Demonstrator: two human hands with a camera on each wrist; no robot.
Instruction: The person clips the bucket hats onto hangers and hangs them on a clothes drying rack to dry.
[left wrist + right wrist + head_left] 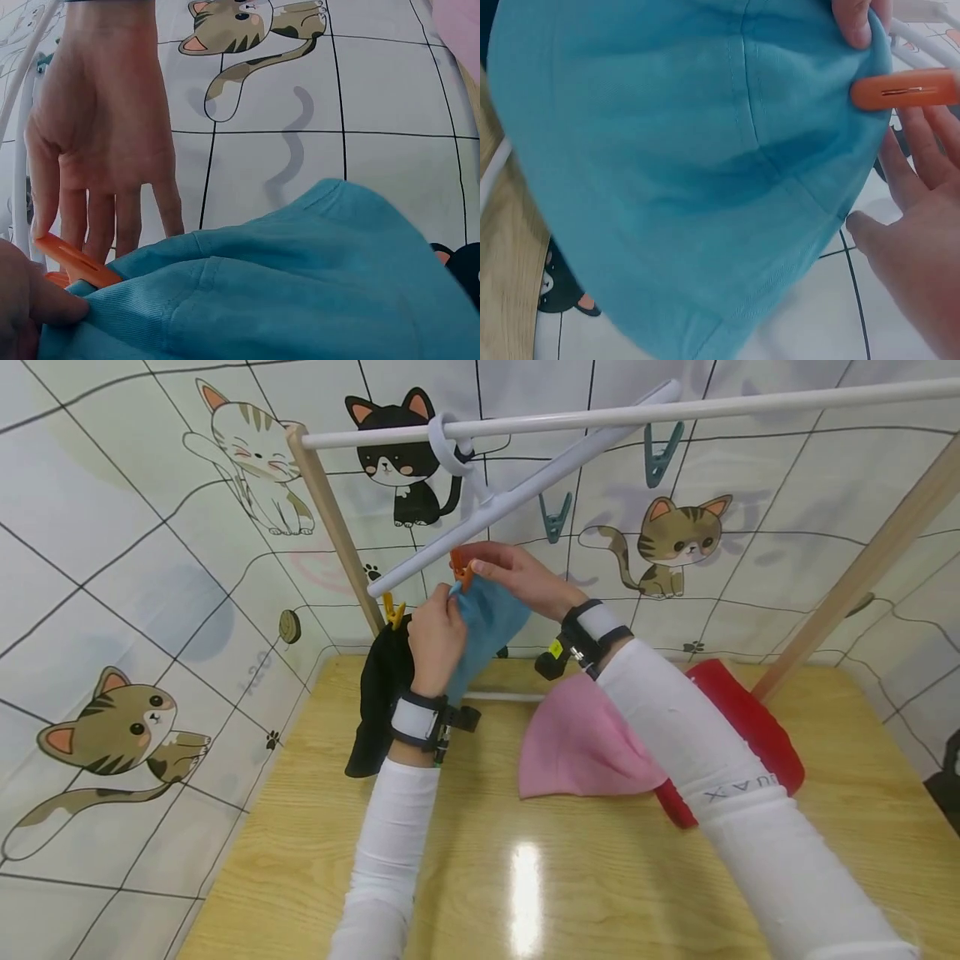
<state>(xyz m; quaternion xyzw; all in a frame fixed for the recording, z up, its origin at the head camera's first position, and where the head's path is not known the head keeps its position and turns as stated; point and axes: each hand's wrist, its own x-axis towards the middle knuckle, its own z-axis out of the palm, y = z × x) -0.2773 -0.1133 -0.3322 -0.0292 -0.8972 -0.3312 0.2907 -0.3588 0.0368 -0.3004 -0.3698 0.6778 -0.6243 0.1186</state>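
My left hand (437,642) pinches the edge of a stitched blue cloth hat (489,620) under the hanging bar. In the right wrist view, the hat's seamed panels (667,150) spread wide. My right hand (525,578) holds an orange clothespin (462,573) between thumb and fingers. That clothespin (904,88) overlaps the hat's edge, close beside the left fingertips. The left wrist view shows the right thumb on the clothespin (75,261), the other fingers extended behind the cloth. Left of my left hand, a yellow clothespin (392,612) carries a black cloth item (378,706).
The pale hanging bar (525,489) slants below the rack's white rod (555,421), hooked by a ring (444,443). Teal clothespins (555,517) hang farther right. A pink hat (581,747) and a red cloth item (750,727) lie on the wooden table (315,860).
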